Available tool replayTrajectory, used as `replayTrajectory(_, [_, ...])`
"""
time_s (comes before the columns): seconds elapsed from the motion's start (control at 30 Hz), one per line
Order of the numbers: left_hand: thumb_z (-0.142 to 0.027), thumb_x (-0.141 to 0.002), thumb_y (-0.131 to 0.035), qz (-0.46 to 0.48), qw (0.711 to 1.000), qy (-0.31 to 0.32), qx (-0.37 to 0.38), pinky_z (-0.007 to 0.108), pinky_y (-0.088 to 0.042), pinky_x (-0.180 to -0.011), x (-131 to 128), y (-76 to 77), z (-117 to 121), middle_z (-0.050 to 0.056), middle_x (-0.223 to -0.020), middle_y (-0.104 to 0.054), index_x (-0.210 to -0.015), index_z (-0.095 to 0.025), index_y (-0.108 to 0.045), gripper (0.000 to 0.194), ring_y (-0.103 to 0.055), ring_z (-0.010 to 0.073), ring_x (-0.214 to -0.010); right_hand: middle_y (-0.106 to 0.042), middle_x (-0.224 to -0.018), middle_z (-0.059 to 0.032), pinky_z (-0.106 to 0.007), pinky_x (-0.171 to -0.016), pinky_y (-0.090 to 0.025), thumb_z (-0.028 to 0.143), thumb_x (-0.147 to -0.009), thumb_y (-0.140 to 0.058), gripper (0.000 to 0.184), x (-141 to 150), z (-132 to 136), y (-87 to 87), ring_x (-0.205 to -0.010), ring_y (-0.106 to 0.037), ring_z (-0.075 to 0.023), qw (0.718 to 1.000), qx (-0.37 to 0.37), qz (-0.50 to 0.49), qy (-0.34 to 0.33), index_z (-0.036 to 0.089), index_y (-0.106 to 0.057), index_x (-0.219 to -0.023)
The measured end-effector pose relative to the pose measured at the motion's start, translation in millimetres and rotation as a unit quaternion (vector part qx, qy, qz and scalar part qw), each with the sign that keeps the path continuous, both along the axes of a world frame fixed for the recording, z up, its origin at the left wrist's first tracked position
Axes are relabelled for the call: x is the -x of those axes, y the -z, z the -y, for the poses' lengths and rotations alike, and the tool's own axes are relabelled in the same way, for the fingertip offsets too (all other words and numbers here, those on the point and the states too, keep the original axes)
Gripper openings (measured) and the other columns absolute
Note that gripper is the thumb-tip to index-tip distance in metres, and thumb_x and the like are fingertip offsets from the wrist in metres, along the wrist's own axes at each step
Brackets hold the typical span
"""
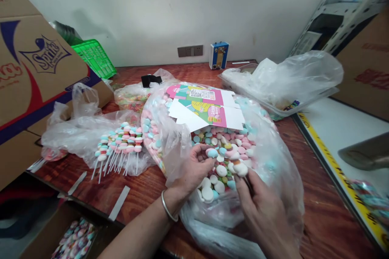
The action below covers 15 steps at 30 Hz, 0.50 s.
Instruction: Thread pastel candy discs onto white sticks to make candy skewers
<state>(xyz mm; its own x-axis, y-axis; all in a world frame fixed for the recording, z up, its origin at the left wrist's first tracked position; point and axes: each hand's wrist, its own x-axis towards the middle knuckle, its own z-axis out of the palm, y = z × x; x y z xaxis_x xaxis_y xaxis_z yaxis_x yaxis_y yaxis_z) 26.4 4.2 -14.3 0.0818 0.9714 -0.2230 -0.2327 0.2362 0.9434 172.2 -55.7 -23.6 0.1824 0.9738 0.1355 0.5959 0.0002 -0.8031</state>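
A large clear plastic bag [284, 158] lies open before me, full of pastel marshmallow discs and gummy rings. Over the bag, my left hand [197, 166] pinches a blue-and-pink marshmallow [212, 153] between thumb and fingertips. My right hand [261, 202] is closed around white marshmallow pieces [240, 168] with an orange gummy between them; any stick there is hidden by the fingers. Loose white marshmallows [207, 194] lie just under both hands. Finished-looking marshmallow skewers [121, 141] on white sticks rest to the left on crumpled plastic.
A flattened printed carton [206, 107] covers the bag's far part. At left stand a Sprite box [45, 68] and a green basket [95, 58]. A plastic tub [282, 107] sits back right, a blue-white box [219, 55] by the wall. Wrapped candies [74, 238] fill a carton below.
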Motion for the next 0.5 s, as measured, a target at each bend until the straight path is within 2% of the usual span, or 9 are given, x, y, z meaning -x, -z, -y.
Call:
replayTrajectory(0.07, [-0.013,-0.066,-0.072,-0.013,0.999,-0.032,-0.006,0.024,-0.049,-0.062,2,-1.4,-3,0.001,-0.077,-0.067,-0.089,-0.016,-0.063,0.025,-0.061,0.0128,-0.068,-0.073,-0.081,-0.0049,-0.024,-0.053,-0.045,0.046,-0.092,-0.043,0.034,-4,15,5.6,-0.067,-0.067,-0.0192,0.995,-0.042,0.094,-0.002,0.022,-0.064,-0.104])
replayTrajectory(0.17, [-0.009,-0.066,-0.068,-0.024,0.998,-0.052,-0.015,0.025,-0.049,-0.066,3,-5.1,-5,0.003,-0.079,-0.068,-0.087,-0.016,-0.064,0.023,-0.062,0.0145,-0.073,-0.071,-0.069,-0.0028,-0.024,-0.045,-0.040,0.043,-0.096,-0.040,0.033,-6,33,14.4,-0.052,-0.064,-0.0160,0.980,-0.077,0.176,-0.046,0.023,-0.065,-0.091])
replayTrajectory(0.27, [-0.007,-0.067,-0.065,-0.026,0.998,-0.054,-0.028,0.027,-0.050,-0.070,3,-7.0,-4,0.003,-0.082,-0.069,-0.088,-0.017,-0.065,0.023,-0.064,0.0158,-0.078,-0.070,-0.066,-0.0011,-0.023,-0.042,-0.038,0.040,-0.099,-0.037,0.033,-3,40,16.5,-0.046,-0.062,-0.0137,0.973,-0.088,0.201,-0.074,0.023,-0.065,-0.089])
replayTrajectory(0.5, [-0.006,-0.068,-0.061,-0.041,0.995,-0.050,-0.075,0.028,-0.053,-0.076,2,-4.0,-3,0.002,-0.086,-0.070,-0.089,-0.018,-0.064,0.025,-0.065,0.0151,-0.081,-0.069,-0.061,0.0007,-0.023,-0.042,-0.037,0.039,-0.100,-0.035,0.034,-1,42,13.8,-0.045,-0.062,-0.0138,0.972,-0.073,0.207,-0.085,0.022,-0.064,-0.093])
